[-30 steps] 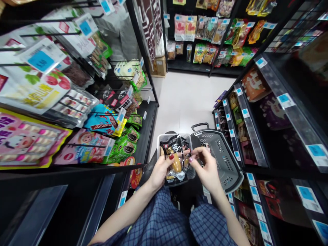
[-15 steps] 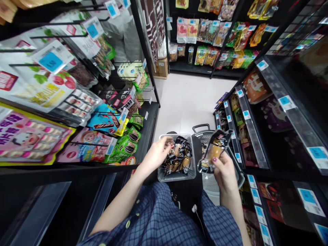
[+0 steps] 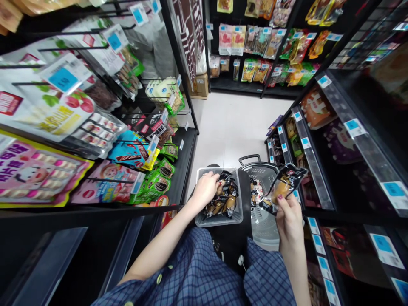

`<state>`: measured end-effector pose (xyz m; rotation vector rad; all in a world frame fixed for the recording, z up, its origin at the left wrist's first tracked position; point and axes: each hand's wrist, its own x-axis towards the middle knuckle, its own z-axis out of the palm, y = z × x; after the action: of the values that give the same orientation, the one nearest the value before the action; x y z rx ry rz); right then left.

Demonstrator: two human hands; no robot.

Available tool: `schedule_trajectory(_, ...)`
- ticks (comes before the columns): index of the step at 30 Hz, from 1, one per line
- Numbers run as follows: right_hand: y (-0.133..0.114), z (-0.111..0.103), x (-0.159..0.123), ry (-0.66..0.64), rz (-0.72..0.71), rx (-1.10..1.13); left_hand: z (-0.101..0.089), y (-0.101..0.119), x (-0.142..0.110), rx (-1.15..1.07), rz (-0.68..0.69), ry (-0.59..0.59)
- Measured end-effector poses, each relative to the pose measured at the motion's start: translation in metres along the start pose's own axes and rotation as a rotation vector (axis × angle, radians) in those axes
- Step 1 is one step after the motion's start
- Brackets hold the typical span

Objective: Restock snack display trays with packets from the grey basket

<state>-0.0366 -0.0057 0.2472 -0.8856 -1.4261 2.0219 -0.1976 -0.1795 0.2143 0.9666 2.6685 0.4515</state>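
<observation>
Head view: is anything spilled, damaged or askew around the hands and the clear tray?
Nothing stands out. The clear tray sits level with its dark packets inside; the left hand rests in it. The right hand holds one sealed packet tilted over the grey basket. No spill or tear shows.

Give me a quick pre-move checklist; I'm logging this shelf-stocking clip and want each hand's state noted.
1. Right hand grips a snack packet firmly: ok.
2. Packet held clear of the grey basket: ok, raised above it.
3. Left hand in contact with the packets in the clear tray: ok.
4. Left hand closed on a packet: cannot tell.
5. Free slot on the right shelf: cannot tell, too dark.
</observation>
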Motion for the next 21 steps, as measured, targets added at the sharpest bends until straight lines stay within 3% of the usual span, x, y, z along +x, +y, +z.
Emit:
schedule_trajectory(5,0.002,0.003,-0.001,-0.026,0.007,0.000,-0.023,-0.002,-0.019,-0.367,-0.052,0.358)
schedule_trajectory(8,0.002,0.008,-0.004,-0.068,0.044,0.018,-0.036,-0.001,-0.026,-0.771,-0.121,0.442)
schedule_trajectory(13,0.008,0.015,-0.008,-0.161,0.069,0.033,-0.046,0.016,-0.039,-1.444,-0.214,0.373)
schedule_trajectory(21,0.015,0.013,-0.008,-0.155,0.096,0.029,-0.046,0.037,-0.050,-1.689,-0.248,0.184)
